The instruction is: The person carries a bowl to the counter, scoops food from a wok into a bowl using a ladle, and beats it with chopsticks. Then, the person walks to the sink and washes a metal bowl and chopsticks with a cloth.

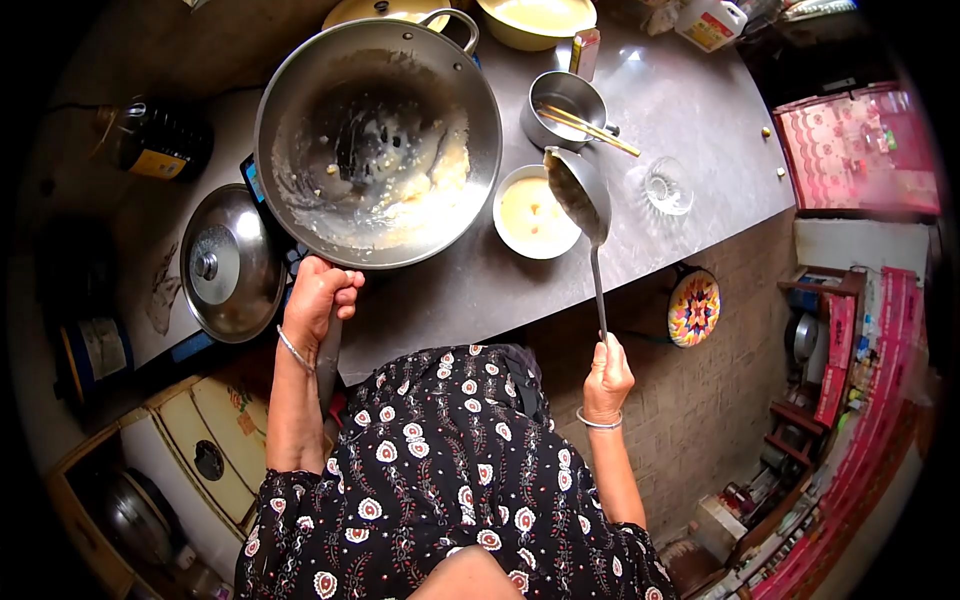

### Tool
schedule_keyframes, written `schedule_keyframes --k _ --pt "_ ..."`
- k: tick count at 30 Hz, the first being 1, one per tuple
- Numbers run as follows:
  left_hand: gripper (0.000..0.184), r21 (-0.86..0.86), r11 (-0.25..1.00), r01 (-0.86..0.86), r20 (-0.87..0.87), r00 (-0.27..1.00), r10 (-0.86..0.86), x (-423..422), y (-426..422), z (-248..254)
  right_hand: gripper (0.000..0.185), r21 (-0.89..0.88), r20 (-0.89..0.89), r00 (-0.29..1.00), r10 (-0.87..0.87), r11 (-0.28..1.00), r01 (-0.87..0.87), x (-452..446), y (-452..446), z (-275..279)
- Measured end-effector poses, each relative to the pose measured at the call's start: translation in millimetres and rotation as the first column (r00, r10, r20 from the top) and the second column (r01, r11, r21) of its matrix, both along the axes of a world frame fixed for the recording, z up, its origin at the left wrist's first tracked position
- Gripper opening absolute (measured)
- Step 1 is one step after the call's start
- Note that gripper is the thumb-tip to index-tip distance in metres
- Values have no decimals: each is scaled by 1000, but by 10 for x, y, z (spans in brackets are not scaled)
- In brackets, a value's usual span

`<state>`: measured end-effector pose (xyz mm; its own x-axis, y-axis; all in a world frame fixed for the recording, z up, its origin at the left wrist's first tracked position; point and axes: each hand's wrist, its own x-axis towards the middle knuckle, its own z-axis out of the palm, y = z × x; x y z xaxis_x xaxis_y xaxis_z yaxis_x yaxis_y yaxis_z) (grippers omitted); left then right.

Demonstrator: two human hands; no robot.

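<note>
My left hand (322, 300) is closed round the handle of a large wok (380, 150), whose inside shows pale residue and bits of food. In my right hand (607, 378) is the long handle of a metal ladle (580, 190), its bowl over the right edge of a white bowl (538, 212). That bowl holds a pale yellow soup with small orange bits. Behind it stands a small metal pot (562, 98) with chopsticks (590, 130) resting across it.
A steel lid (232, 262) lies left of the wok. A clear glass dish (665, 187) sits to the right. Farther back are a yellowish basin (538, 22), a small box (585, 53) and a white jug (710, 24). A dark bottle (160, 140) stands at left.
</note>
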<state>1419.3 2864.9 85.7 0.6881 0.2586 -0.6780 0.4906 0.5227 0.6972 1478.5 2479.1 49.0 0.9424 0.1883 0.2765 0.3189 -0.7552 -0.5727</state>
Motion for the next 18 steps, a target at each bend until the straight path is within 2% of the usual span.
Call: schedule_keyframes --k 5,8,11,13,15,18 --pt "13 3 1000 1 -3 1000 -1 10 3 -4 18 9 -21 1000 -3 1000 4 -18 -44 -105" --pt "12 -8 1000 2 4 1000 -2 8 10 -10 18 73 -100 994 -51 996 58 -63 -78 -231" --pt "12 0 1000 1 -2 1000 -1 9 10 -4 20 85 -207 978 -20 996 39 2 -129 -376" --pt "11 -10 1000 13 11 1000 -13 9 29 -29 20 269 -540 841 -32 940 208 18 -154 -382" --pt "11 -19 1000 7 8 1000 -7 0 30 -32 20 336 -816 577 20 830 446 66 -59 -164" --pt "10 -26 1000 -11 2 1000 11 17 9 -3 22 427 -891 404 205 683 593 163 -54 -31"
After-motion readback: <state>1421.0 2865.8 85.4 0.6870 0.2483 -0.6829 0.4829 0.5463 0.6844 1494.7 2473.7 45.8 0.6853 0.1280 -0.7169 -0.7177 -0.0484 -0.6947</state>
